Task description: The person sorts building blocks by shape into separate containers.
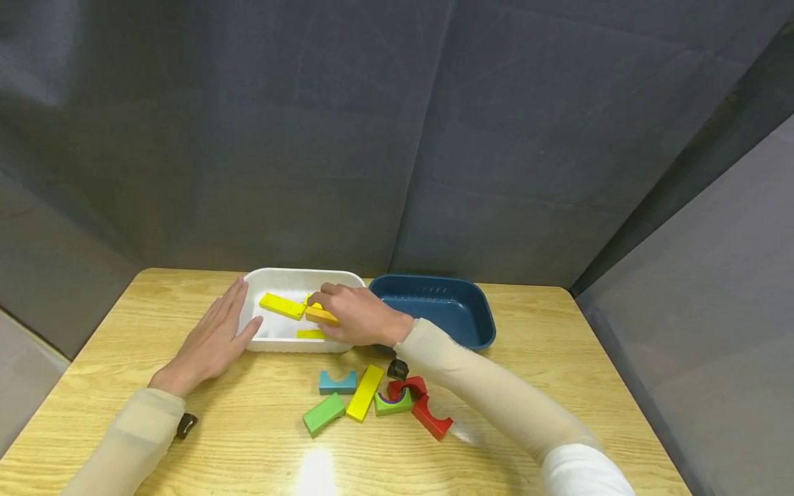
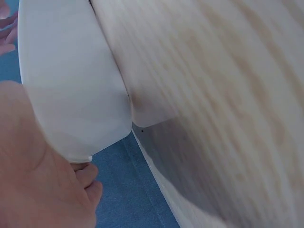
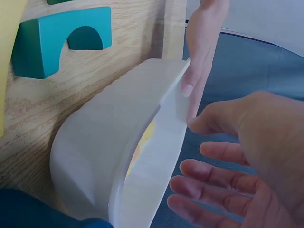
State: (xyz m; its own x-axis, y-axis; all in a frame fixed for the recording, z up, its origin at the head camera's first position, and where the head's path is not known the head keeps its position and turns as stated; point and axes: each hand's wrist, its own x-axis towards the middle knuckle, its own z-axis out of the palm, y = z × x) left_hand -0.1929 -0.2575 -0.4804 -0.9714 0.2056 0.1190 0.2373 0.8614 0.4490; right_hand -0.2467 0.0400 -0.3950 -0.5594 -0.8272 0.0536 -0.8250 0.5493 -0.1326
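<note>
I see a light wooden table (image 1: pixel 558 358) with a pale grain, its rounded corners showing at the back. Dark grey-blue fabric panels (image 1: pixel 397 138) stand close behind it and along the right side, creased and meeting at seams. A bright glare (image 1: pixel 316 472) from overhead light sits on the near tabletop.

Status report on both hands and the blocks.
Left hand flat against white plastic bin. Right hand over bin at orange wooden block. Nothing blocking.
</note>
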